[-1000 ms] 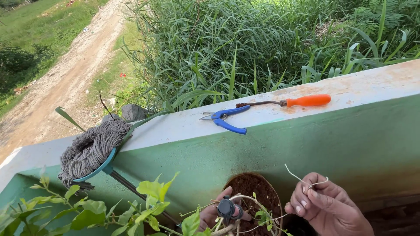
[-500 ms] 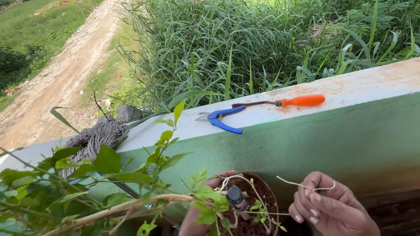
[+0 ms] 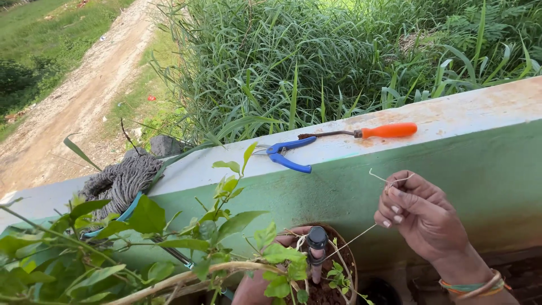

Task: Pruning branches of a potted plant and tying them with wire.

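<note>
My right hand (image 3: 420, 217) is raised in front of the green wall (image 3: 451, 186), fingers pinched shut on a thin pale string (image 3: 389, 181). Its short free ends stick up above my fingertips, and the long run drops down and to the left, taut, toward the brown pot (image 3: 344, 248) at the bottom edge. So the string's long axis slants from upper right to lower left, with my right hand at its high end and the pot at its low end.

My left hand (image 3: 254, 288) sits low beside the pot, mostly hidden by the leafy branch (image 3: 169, 277) that crosses in front of it. It seems wrapped around the woody stem, but I cannot tell how tight the fingers are. A small dark-capped plastic piece (image 3: 317, 240) stands upright over the soil, just beside where the string comes down.

On top of the wall, well apart from both hands, lie blue-handled snips (image 3: 285, 154) and an orange-handled tool (image 3: 372, 132), almost end to end. A grey mop head (image 3: 121, 181) is draped over the ledge at left. My right hand is the nearer of the 2 to those tools
</note>
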